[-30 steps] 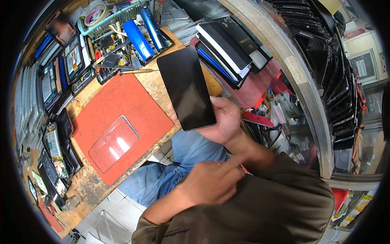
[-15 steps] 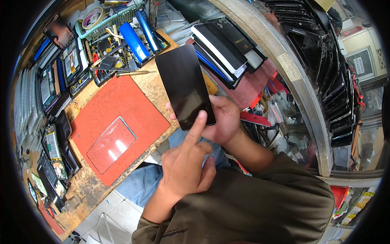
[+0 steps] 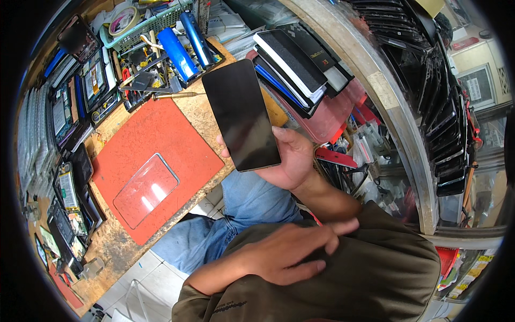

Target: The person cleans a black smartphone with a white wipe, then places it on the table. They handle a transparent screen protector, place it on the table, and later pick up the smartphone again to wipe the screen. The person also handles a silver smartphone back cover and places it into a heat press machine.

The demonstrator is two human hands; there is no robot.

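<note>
Right hand (image 3: 294, 161) gripping dark-screened phone (image 3: 241, 115) above surface's near edge beside red mat (image 3: 155, 155); left hand (image 3: 284, 252), no longer fingering the screen, now flat and empty on olive shirt (image 3: 375, 279), likely wiping a fingertip.

mat: red work mat (image 3: 155, 145) lay centre-left on wooden bench (image 3: 110, 244)
glass: clear panel (image 3: 145, 190) sat on mat
basket: green (image 3: 142, 24), upper left
stack: boxes (image 3: 292, 67), upper centre
</note>
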